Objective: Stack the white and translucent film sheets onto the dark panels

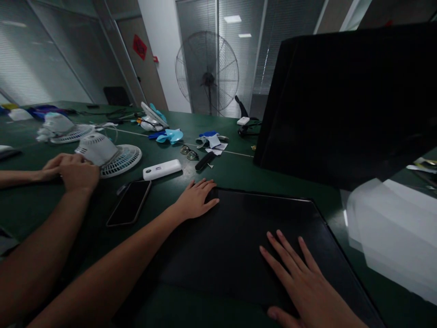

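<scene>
My left hand (196,198) lies open, palm down, on the far left corner of a flat black panel (239,255) that rests on the green table (239,171). Open too, my right hand (300,278) presses flat on the panel's near right part, fingers spread. Neither hand holds anything. Left of my left hand lie a black phone (129,202), face up, and a white power bank (162,169).
Another person's two hands (73,171) rest at a small white fan (105,152) on the left; a second white fan (61,127) lies behind. A large black tilted panel (341,100) rises at right over white packing (392,228). Glasses (189,152), a black pen (205,160) and blue fan blades (170,135) lie mid-table.
</scene>
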Available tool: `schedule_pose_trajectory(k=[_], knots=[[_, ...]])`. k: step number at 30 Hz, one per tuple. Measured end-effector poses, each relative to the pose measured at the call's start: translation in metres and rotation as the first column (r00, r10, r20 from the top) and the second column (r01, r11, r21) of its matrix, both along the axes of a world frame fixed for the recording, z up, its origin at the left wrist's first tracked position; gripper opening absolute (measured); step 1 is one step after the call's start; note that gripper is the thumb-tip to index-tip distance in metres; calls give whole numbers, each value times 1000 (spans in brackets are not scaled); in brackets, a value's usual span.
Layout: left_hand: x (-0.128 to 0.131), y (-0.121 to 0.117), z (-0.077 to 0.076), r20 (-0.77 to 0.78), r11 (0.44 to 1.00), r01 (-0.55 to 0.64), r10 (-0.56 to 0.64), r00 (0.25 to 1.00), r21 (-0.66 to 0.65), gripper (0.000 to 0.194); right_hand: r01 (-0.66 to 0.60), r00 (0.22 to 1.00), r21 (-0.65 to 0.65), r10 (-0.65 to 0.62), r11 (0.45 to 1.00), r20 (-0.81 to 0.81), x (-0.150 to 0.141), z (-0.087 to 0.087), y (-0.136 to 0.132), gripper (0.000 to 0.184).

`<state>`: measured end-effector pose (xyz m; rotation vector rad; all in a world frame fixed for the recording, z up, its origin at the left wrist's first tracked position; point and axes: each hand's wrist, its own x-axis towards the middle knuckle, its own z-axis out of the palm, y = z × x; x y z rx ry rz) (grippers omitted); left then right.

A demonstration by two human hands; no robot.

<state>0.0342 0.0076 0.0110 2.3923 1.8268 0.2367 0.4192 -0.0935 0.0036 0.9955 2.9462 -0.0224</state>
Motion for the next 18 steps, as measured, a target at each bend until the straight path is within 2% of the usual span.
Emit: schedule_pose_trajectory(k=[4, 10, 14, 18], knots=[[-3, 4, -1, 37, 997, 63, -62, 997, -38, 64, 31, 998, -97, -27, 995, 50, -6, 7, 1, 91], [-3, 14, -7, 76, 994, 98, -94, 993, -41, 71, 62, 996, -105, -56, 992, 65, -9, 6, 1, 90], [2, 14, -9, 86, 992, 118, -115, 990, -37, 76, 44, 999, 19, -45, 999, 14, -3, -8, -1, 95], [4, 7, -3, 5, 992, 114, -114, 994, -52, 80, -10, 994, 270, 38, 963, -98, -3, -21, 3, 99]])
